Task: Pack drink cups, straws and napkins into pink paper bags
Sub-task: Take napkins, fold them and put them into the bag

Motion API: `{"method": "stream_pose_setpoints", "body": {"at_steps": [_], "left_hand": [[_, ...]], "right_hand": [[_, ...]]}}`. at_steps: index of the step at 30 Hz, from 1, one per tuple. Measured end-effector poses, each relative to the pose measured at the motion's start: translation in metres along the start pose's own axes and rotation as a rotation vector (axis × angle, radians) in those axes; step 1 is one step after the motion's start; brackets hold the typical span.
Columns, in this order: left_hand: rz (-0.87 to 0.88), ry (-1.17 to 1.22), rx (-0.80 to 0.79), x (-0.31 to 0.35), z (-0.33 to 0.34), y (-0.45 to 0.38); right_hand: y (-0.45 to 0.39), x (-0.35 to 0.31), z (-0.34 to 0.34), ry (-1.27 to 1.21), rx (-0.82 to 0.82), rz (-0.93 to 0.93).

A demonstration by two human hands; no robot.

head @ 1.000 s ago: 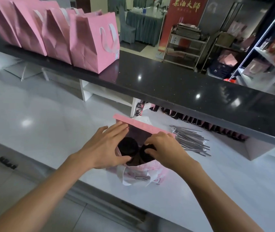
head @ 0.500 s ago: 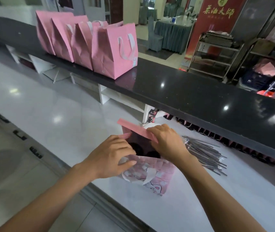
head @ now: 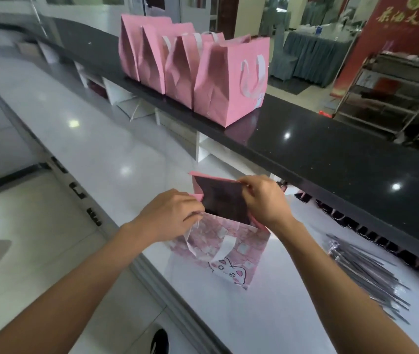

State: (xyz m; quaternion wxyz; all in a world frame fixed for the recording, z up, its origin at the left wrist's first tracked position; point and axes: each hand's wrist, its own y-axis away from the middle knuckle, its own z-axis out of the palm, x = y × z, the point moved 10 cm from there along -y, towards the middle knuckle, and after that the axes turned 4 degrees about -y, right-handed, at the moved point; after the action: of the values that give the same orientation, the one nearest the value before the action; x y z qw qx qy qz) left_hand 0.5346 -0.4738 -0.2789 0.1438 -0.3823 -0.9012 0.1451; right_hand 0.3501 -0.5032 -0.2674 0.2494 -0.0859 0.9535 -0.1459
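Head view: bag (head: 218, 254) upright on white desk (head: 267, 315), near its front edge. Left hand (head: 175, 215) pinches near rim, right hand (head: 264, 200) pinches far rim. Straws (head: 366, 274) lie well right. Risk: uneven pull tears paper or tips bag.

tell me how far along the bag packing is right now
Done: four pink bags stand closed in a row on the black counter. In hand: the left hand and right hand pinch the top edges of a fifth bag with a cat print on the white worktop; its contents are too dark to see. Left: wrapped straws lie beside it.
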Motion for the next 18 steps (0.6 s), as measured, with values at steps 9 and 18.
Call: {"method": "stream_pose_setpoints", "body": {"at_steps": [9,18], "left_hand": [[-0.087,-0.057,0.052,-0.136,-0.029,-0.011],[-0.071,-0.003,-0.019,-0.160,-0.024,-0.018]], "right_hand": [[-0.111,-0.062,0.069,0.012,-0.027,-0.001],[-0.137,-0.077,0.101,-0.011,-0.164,-0.007]]}}
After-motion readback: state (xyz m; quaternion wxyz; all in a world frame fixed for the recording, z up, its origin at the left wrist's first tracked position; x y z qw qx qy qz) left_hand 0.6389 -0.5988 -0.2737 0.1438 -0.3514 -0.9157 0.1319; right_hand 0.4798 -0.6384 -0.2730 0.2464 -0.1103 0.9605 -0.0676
